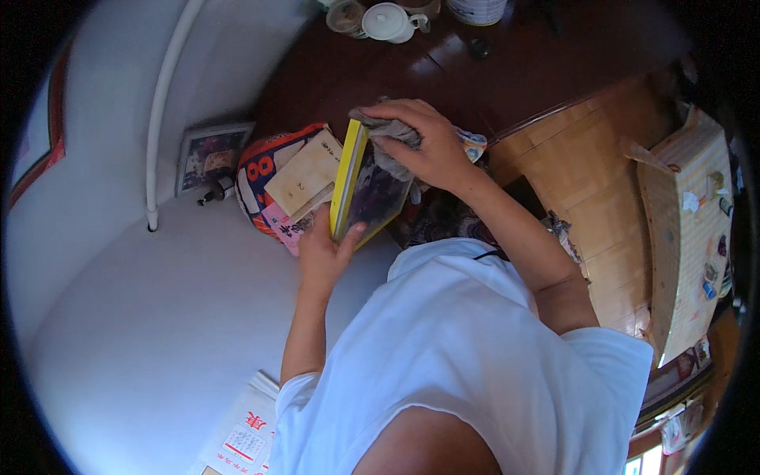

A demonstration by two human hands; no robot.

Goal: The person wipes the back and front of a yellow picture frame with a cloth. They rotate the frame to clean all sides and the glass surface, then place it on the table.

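Note:
A picture frame with a bright yellow edge stands tilted between my hands, its dark glossy face turned right. My left hand grips it at the lower corner, thumb over the face. Bunched under my right hand is a grey cloth, pressed against the upper part of the frame. My right fingers curl over the cloth and the frame's top. Just left of the frame, papers and a cream envelope lie on a red, white and blue bag.
Behind is a dark red-brown table with a white lidded teapot, a glass jar and a white tin. Another framed picture leans against the wall by a white pipe. At right, a cloth-covered table holds small items.

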